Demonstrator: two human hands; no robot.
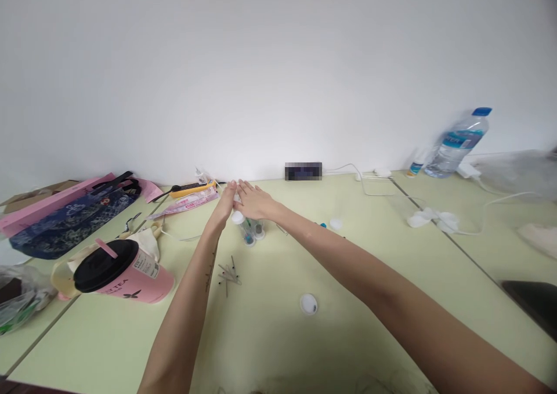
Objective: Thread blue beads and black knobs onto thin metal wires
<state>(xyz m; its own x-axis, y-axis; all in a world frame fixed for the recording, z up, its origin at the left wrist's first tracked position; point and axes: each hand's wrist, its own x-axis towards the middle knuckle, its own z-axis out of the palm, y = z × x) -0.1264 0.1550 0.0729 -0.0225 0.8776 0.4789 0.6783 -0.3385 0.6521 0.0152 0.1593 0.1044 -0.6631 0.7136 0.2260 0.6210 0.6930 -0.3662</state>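
Both arms reach forward over a pale green table (pixel 270 336). My left hand (pixel 225 203) stands on edge with its fingers stretched out and together, touching my right hand. My right hand (pixel 253 201) lies flat, fingers extended, just above several small clear vials (pixel 249 230) with white caps. Whether anything sits between the two palms is hidden. A small pile of thin dark pins (pixel 228 274) lies near my left forearm. A white round cap (pixel 308 304) rests below my right forearm.
A pink cup with a black lid and straw (pixel 124 271) stands at the left, beside a dark patterned bag (pixel 69 220). A water bottle (pixel 456 141) stands at the back right, with white cables (pixel 478 208) and cotton pads (pixel 429 217). A yellow tool (pixel 191 188) lies by the wall.
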